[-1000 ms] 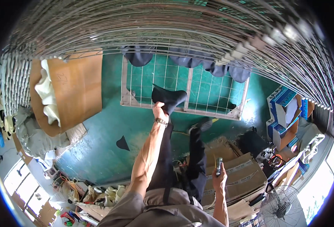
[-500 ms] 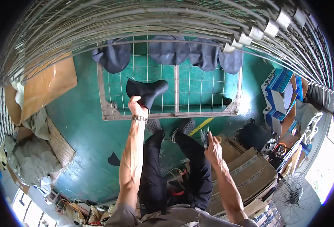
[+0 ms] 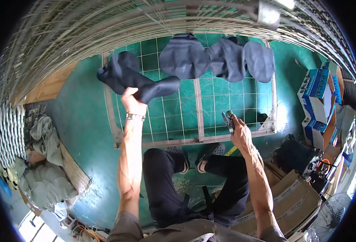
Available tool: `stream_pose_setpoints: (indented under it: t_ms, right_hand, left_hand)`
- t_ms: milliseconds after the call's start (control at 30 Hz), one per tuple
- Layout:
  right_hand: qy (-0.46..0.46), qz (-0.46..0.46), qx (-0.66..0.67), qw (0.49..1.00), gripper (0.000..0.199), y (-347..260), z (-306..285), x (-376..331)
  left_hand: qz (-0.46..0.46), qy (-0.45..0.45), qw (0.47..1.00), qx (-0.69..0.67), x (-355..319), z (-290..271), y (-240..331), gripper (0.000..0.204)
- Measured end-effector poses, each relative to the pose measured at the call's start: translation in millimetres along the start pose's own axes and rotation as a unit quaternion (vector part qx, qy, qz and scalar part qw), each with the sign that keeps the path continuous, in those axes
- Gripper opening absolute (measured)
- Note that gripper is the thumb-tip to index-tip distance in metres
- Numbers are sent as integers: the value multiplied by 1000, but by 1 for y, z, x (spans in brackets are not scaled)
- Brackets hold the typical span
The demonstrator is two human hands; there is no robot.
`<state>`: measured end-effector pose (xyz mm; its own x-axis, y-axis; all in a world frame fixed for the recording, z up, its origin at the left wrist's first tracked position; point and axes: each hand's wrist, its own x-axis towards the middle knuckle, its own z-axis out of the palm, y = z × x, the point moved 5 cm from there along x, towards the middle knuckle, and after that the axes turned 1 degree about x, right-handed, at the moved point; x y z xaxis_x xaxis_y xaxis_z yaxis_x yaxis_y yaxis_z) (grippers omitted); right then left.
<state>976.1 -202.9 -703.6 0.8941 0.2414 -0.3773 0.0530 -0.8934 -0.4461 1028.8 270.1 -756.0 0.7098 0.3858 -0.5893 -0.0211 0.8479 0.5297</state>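
Note:
My left hand (image 3: 133,103) is closed on the edge of a black, smooth, saddle-shaped piece (image 3: 156,89) that looks flexible. This piece is over the left part of a wire grid panel with a pale metal frame (image 3: 199,109). Behind it, at the panel's far left, is a dark grey rounded piece (image 3: 127,60), partly overlapped in the view. My right hand (image 3: 240,133) grips a small metal hand tool (image 3: 228,120) above the panel's near right part; its exact kind does not show. Farther along are more dark grey pieces (image 3: 184,56), side by side on the far edge.
Stacked wire racks (image 3: 145,20) arch across the far side. Blue and white cartons (image 3: 317,101) stand at the right, with flattened cardboard (image 3: 283,201) nearer me. Grey cloth (image 3: 49,181) is heaped at the left. My legs (image 3: 162,185) are bent before the panel on the green floor.
Both hands have moved forward, the left one bringing the black piece nearer the far-left grey piece. The right hand with its tool is now over the panel. My view has shifted forward.

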Motion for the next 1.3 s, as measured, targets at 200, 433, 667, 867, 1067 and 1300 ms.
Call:
stream_pose_setpoints:
  t_ms: [200, 433, 667, 867, 1067, 1300]
  right_hand:
    - [15, 15, 3, 1000, 56, 41, 26, 54]
    - [43, -38, -23, 998, 58, 45, 38, 80]
    - [41, -5, -21, 999, 55, 46, 39, 77]
    - [20, 6, -46, 999, 42, 76, 52, 53]
    - [38, -42, -54, 997, 28, 57, 67, 47]
    - [12, 0, -26, 1000, 39, 63, 59, 35]
  left_hand:
    - [-4, 6, 997, 83, -34, -8, 0, 38]
    - [177, 233, 822, 488, -23, -253, 16, 68]
    - [292, -258, 474, 790, 36, 39, -149, 40]
    - [452, -400, 298, 740, 90, 152, -362, 31]
    - [438, -423, 305, 732, 94, 176, -432, 42]
    - [408, -408, 248, 778, 98, 197, -504, 27]
